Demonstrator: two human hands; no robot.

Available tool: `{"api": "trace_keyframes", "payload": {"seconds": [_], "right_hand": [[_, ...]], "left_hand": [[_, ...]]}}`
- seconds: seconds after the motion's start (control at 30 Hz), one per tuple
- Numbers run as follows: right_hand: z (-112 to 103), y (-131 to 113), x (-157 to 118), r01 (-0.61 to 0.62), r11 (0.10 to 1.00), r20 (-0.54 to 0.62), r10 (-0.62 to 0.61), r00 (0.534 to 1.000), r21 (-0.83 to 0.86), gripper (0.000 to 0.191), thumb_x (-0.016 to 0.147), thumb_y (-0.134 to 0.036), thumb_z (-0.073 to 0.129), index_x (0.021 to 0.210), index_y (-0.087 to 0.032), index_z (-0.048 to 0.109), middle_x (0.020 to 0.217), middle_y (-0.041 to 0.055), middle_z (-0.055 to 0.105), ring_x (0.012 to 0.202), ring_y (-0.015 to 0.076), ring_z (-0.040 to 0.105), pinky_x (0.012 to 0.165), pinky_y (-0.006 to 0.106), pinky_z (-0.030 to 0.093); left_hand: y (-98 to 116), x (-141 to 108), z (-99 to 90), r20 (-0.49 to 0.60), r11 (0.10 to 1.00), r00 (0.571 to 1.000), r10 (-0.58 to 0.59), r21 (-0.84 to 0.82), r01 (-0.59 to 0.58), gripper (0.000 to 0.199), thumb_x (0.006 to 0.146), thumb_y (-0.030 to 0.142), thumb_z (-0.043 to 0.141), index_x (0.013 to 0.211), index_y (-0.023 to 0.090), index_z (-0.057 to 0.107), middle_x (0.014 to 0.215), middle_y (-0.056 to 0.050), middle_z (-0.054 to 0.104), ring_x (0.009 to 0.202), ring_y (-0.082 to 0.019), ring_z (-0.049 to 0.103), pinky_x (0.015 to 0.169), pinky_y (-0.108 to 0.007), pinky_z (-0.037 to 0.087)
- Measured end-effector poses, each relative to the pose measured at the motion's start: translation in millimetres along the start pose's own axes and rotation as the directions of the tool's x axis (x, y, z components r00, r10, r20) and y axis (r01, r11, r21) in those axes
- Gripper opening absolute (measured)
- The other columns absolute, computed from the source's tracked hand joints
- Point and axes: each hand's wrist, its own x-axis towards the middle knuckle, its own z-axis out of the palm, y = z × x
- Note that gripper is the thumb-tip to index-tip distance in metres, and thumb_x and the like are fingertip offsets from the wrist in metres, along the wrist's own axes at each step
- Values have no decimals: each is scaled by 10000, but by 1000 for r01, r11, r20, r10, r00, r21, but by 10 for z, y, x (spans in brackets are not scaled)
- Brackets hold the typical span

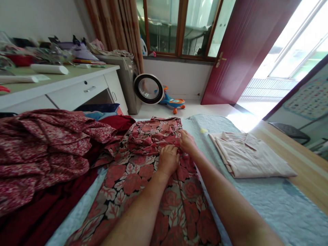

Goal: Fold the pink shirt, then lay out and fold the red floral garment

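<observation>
A floral dress [140,174] in red, grey and black lies spread lengthwise on a light blue quilted cover. Its upper part is folded and bunched near the far end. My left hand [169,159] rests palm down on the middle of the dress, fingers lying on the fabric. At the right edge of the dress, my right hand [188,140] has its fingers closed on the cloth; its fingertips are partly hidden. To the right lies a folded cream shirt [252,153], collar facing up. A heaped red-and-white patterned garment [46,147] lies on the left.
Dark red cloth [58,198] lies under the heap. A cluttered white desk [74,83] stands at the left. Beyond are a washing machine with an open round door [148,89], a blue and orange ride-on toy [173,101] and a red door [238,44].
</observation>
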Motion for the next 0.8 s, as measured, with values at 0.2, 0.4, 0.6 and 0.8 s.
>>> {"api": "trace_keyframes", "payload": {"seconds": [0.2,0.4,0.6,0.8], "right_hand": [[280,41,138,16,996,68,-10,998,-93,374,961,-334,410,1286,-231,563,1418,78,525,1292,242,455,1066,415,318],[272,142,382,-43,997,-19,42,999,-70,395,964,-329,387,1326,-251,528,1427,75,519,1298,236,449,1066,404,309],[335,294,623,5,995,85,3,996,-100,412,986,-405,354,1318,-237,530,1506,74,442,1361,233,387,1093,454,282],[306,325,830,0,993,91,10,996,-114,430,992,-352,319,1366,-221,485,1499,94,448,1376,237,374,1114,460,264]], "left_hand": [[21,-16,-4,62,995,997,-38,90,32,186,875,251,561,1045,200,618,1137,-79,627,1096,-254,535,971,-396,401],[40,-8,-22,67,993,996,-53,110,45,173,883,247,546,1038,208,612,1110,-65,622,1062,-247,531,918,-383,425],[42,-5,-22,79,995,995,-57,89,50,206,875,251,571,1074,210,605,1160,-65,610,1108,-242,516,949,-386,414],[41,4,-28,95,994,993,-69,86,61,213,878,264,576,1083,213,605,1195,-64,600,1120,-240,507,950,-386,414]]}}
